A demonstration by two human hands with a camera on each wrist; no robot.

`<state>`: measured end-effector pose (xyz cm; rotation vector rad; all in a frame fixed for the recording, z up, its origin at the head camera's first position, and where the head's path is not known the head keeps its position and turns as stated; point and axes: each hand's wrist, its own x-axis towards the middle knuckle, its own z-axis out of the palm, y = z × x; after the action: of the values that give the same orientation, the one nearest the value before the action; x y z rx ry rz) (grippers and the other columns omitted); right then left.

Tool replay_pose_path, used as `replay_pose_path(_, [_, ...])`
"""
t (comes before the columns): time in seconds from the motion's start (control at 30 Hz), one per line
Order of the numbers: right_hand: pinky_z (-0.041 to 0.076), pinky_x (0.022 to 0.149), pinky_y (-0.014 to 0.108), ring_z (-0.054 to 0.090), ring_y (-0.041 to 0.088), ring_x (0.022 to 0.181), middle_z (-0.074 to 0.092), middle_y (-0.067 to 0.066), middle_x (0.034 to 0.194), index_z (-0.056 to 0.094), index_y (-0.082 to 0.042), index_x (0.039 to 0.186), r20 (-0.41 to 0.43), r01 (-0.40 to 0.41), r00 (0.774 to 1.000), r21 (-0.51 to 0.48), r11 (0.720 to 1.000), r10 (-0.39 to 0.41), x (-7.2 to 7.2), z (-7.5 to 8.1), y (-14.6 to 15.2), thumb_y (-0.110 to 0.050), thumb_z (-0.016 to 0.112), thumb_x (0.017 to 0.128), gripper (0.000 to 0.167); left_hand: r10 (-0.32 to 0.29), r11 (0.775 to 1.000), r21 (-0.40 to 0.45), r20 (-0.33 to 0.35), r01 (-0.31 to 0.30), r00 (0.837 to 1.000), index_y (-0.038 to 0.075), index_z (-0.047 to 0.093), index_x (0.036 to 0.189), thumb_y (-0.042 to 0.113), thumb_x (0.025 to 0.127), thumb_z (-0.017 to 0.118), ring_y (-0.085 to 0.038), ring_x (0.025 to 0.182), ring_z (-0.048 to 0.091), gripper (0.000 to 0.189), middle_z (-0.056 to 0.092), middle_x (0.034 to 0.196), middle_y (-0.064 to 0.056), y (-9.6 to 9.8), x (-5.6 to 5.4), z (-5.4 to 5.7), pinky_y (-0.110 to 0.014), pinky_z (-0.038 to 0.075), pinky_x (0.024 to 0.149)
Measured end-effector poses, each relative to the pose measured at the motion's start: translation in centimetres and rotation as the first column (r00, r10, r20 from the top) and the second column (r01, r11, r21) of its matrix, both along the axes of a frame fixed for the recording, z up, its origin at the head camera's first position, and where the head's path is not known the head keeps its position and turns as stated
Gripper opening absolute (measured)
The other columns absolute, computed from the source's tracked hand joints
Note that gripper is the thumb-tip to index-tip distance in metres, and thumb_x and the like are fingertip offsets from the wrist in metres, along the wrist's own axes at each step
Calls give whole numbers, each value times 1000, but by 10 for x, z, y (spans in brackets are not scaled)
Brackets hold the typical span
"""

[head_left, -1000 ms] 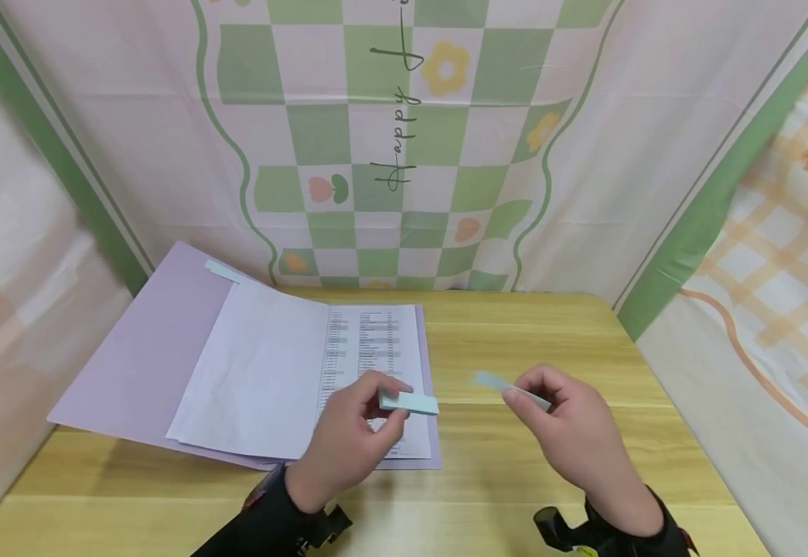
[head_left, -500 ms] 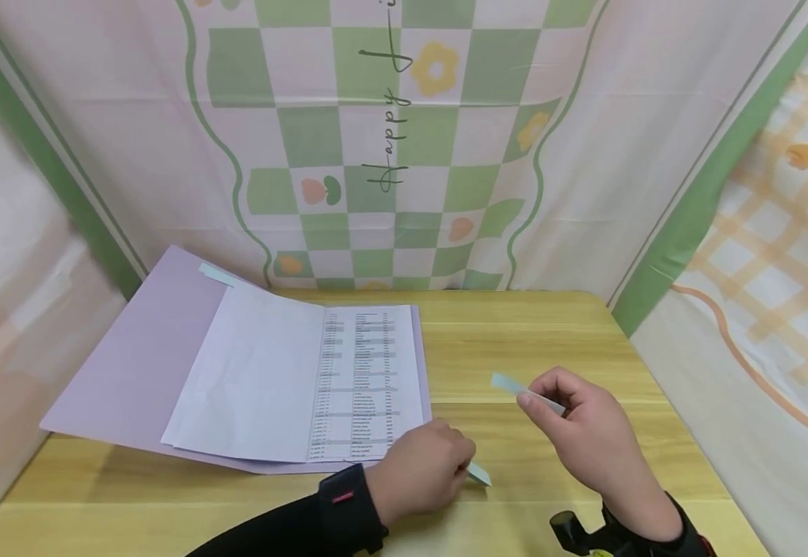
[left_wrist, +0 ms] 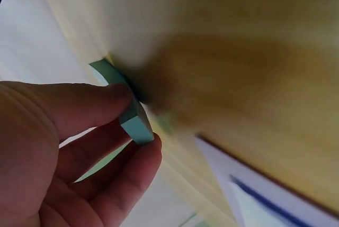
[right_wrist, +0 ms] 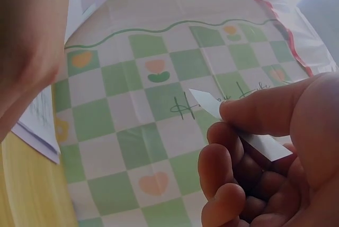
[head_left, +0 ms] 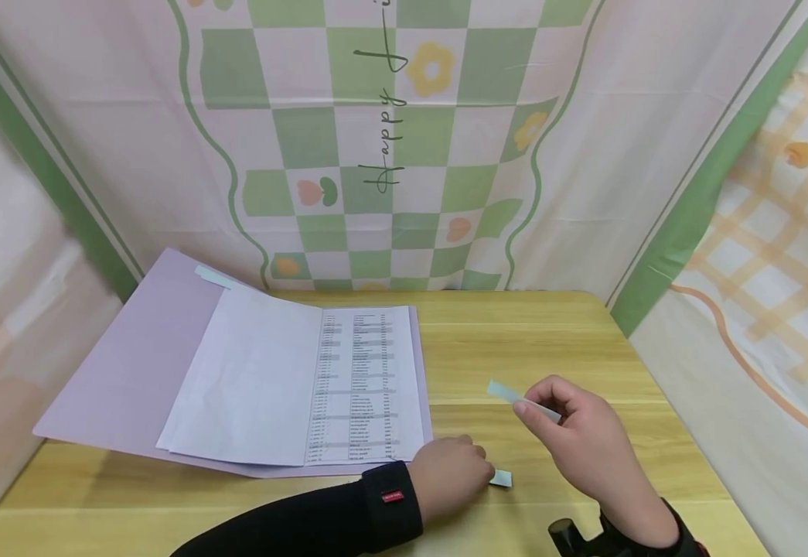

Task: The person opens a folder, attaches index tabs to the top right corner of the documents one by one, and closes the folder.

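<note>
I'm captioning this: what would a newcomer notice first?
The green-checked cloth behind the table probably catches the eye first, then the open purple folder on the table's left. Near its lower right corner, the left hand holds a blue-green block; the right hand, farther right, pinches a strip.

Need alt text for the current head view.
Over a wooden table, a person's right hand pinches a pale-blue strip and their left hand holds a pale-blue pad. To the left lies an open purple folder with a blank-looking page and a printed list. Behind hangs a checked cloth reading "Happy".
</note>
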<state>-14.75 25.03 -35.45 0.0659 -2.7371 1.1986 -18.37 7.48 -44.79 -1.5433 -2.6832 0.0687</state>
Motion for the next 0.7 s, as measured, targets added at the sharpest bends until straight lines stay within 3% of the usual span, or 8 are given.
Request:
replay_pose_path(0.23, [36, 47, 29, 43, 16, 51, 52, -1, 68, 65, -17, 89, -3, 7, 1000, -11, 1000, -7, 0, -1, 1, -33, 70, 95, 18, -22, 997, -74, 21, 24, 1000, 28, 74, 87, 23, 96, 66, -6, 68, 48, 12, 56, 79, 12, 18, -5, 0, -20, 40, 58])
replay_pose_path(0.43, [37, 47, 29, 45, 16, 53, 55, -1, 70, 65, -17, 90, 5, 7, 1000, -15, 1000, -7, -2, -2, 1, -33, 70, 95, 18, -20, 990, -141, 70, 30, 997, 28, 74, 99, 28, 97, 65, -8, 75, 48, 10, 57, 90, 11, 34, -11, 5, -22, 41, 66])
replay_pose_path(0.7, [38, 51, 29, 48, 18, 57, 57, -3, 69, 65, -17, 89, 1, 15, 1000, 10, 1000, -15, -3, -2, 0, -33, 70, 95, 17, -40, 990, -137, 26, 43, 999, 23, 68, 116, 31, 99, 60, -9, 79, 46, 20, 53, 100, 8, 45, -17, 5, -23, 43, 66])
